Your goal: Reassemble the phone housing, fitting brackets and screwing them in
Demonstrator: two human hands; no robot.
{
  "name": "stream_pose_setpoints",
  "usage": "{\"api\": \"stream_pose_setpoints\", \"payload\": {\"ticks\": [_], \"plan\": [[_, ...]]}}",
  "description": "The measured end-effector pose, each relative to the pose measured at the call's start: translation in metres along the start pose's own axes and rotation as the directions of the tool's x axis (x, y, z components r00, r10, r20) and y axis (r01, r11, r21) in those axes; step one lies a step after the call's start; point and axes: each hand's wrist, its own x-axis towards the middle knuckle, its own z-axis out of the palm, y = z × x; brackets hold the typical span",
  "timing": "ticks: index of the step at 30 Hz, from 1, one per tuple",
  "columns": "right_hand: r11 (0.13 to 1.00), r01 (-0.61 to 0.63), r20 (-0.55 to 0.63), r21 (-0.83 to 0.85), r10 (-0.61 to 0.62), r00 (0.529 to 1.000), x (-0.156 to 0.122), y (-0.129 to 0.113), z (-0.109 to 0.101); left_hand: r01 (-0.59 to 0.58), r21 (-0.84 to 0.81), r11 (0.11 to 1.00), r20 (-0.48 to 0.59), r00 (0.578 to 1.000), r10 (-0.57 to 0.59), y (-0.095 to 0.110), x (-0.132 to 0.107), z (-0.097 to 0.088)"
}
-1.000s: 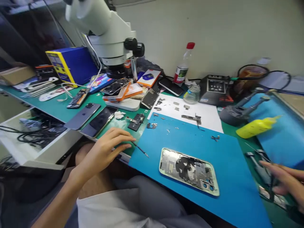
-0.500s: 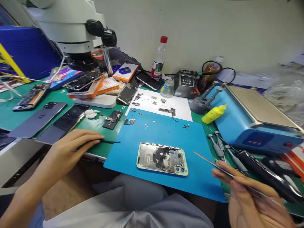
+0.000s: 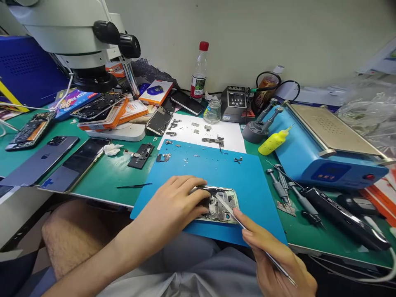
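Observation:
The open phone housing [image 3: 230, 198], with a pale green rim, lies on the blue mat [image 3: 247, 177]. My left hand [image 3: 177, 202] reaches over its left part, fingers at the far edge and thumb towards the near side, gripping it and hiding that end. In my right hand [image 3: 272, 255] is a thin metal pry tool [image 3: 244, 226]. Its flat tip touches or hovers just over the inside of the housing, near the black and white patch; contact is hard to tell. Black tweezers [image 3: 134, 186] lie across the mat's left edge, out of my hands.
Small phone parts [image 3: 212, 140] lie on a white sheet behind the mat. A microscope [image 3: 95, 53] overhangs the left side, above boxes and several phones. On the right stand a blue heating plate machine [image 3: 321, 165], a yellow squeeze bottle [image 3: 274, 142] and screwdrivers [image 3: 278, 185].
My left hand has let go of the black tweezers and moved right onto the phone housing. My right hand has brought the pry tool left, its tip now over the housing.

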Motion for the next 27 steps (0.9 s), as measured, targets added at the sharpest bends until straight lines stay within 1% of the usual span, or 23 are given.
{"api": "stream_pose_setpoints", "payload": {"ticks": [2,4,9,13,15,17,19,22,27], "plan": [[0.999,0.037,-0.005,-0.012,-0.037,0.999,-0.002,0.002,0.003,0.028,-0.045,0.999,0.067,0.997,-0.025,-0.004,0.001,0.0],[0.998,0.058,0.005,-0.025,-0.057,0.998,-0.003,0.005,0.006,0.042,-0.087,0.995,0.102,0.994,-0.033,-0.009,0.001,0.0],[0.993,0.086,0.046,-0.08,-0.083,0.996,0.001,0.008,0.008,0.06,-0.167,0.984,0.094,0.995,-0.045,-0.014,0.002,0.004],[0.966,0.199,0.098,-0.164,-0.185,0.978,0.005,0.012,0.007,0.071,-0.187,0.98,0.093,0.994,-0.055,-0.014,0.002,0.007],[0.949,0.26,0.118,-0.179,-0.242,0.963,0.006,0.014,0.006,0.071,-0.191,0.979,0.099,0.994,-0.053,-0.015,0.002,0.007],[0.939,0.294,0.128,-0.177,-0.274,0.953,0.006,0.015,0.006,0.069,-0.194,0.979,0.104,0.993,-0.05,-0.015,0.002,0.007],[0.938,0.295,0.122,-0.182,-0.276,0.953,0.004,0.015,0.006,0.074,-0.19,0.979,0.117,0.992,-0.052,-0.016,0.003,0.005],[0.946,0.26,0.11,-0.195,-0.242,0.964,0.001,0.016,0.007,0.062,-0.155,0.986,0.154,0.987,-0.038,-0.014,0.006,0.0],[0.96,0.225,0.087,-0.169,-0.213,0.973,-0.008,0.019,0.008,-0.067,-0.033,0.997,0.239,0.968,0.073,-0.011,0.012,-0.011]]}}
